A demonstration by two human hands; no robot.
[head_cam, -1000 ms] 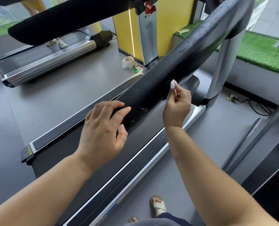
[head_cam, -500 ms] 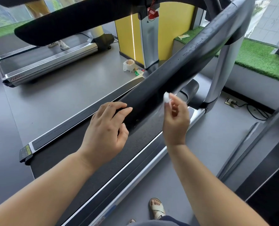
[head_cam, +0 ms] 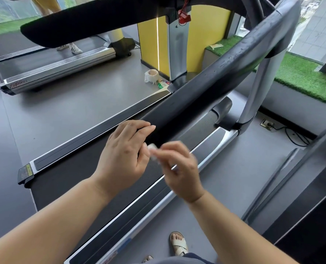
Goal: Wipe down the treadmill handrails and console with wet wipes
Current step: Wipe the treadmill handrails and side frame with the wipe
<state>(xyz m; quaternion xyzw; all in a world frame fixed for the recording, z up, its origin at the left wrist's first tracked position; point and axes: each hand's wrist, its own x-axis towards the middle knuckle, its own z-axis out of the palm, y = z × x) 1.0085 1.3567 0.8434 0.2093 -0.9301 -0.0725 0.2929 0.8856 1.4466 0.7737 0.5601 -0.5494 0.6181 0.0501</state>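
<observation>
Left hand (head_cam: 123, 153) and right hand (head_cam: 179, 168) are bare, the right one smeared by blur; both forearms bare as far as they show; one foot in a cream open-toed sandal (head_cam: 178, 244) with broad crossed straps; a dark blue-grey garment (head_cam: 188, 259) at the very bottom.

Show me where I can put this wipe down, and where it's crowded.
Free: the grey floor beside the neighbouring treadmill; the running belt left of the left hand; the floor beyond the right side rail. Crowded: the handrail's near end, where the right hand holds the wet wipe beside the left; the bag by the silver post; the socket and cable.
</observation>
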